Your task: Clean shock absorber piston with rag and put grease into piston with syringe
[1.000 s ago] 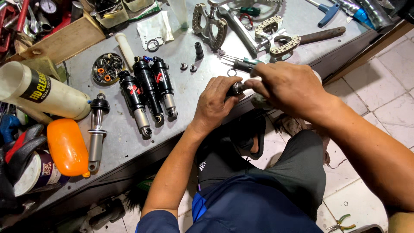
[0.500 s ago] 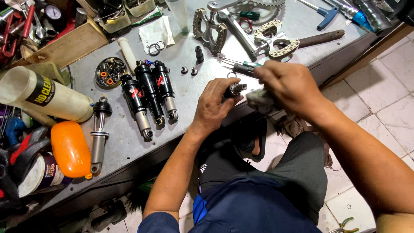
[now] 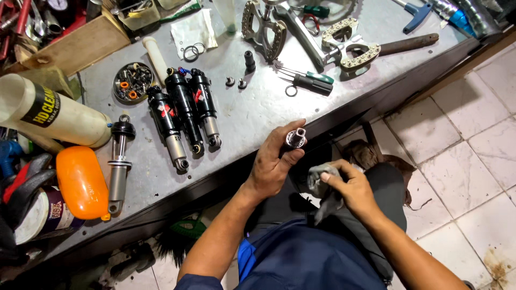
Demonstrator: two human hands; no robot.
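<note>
Far left of frame: white spray bottle (image 3: 51,113) lying on its side, orange oval container (image 3: 81,182) below it, both on the grey metal workbench (image 3: 258,113).

Next right: silver shock damper shaft (image 3: 118,164) lying alone, then three black rear shocks (image 3: 185,115) side by side, a round tin of small parts (image 3: 134,81) just above them. Loose O-rings (image 3: 191,52) on a rag, upper middle.

Centre: left hand (image 3: 274,164) closed around a small cylindrical metal part (image 3: 295,138), thumb and fingers wrapped on its body, open end facing the camera. It's held off the bench, just past the front edge, over the lap.

Right of that: right hand (image 3: 346,185) pinched shut on a grey rag (image 3: 322,185), near the part but not touching it.

Upper right: green-handled screwdriver (image 3: 306,81), flat pedals (image 3: 352,45) on a crank arm, blue T-handle (image 3: 416,16).

Risks, my read:
- Part is held over the lap and tiled floor (image 3: 457,161), not the bench. If the grip is oily, it could slip, drop and dent the sealing face.
- Rag looks dirty; grit could get carried into the bore.
- Two small fittings (image 3: 236,82) sit loose on the bench and could roll off if knocked.
</note>
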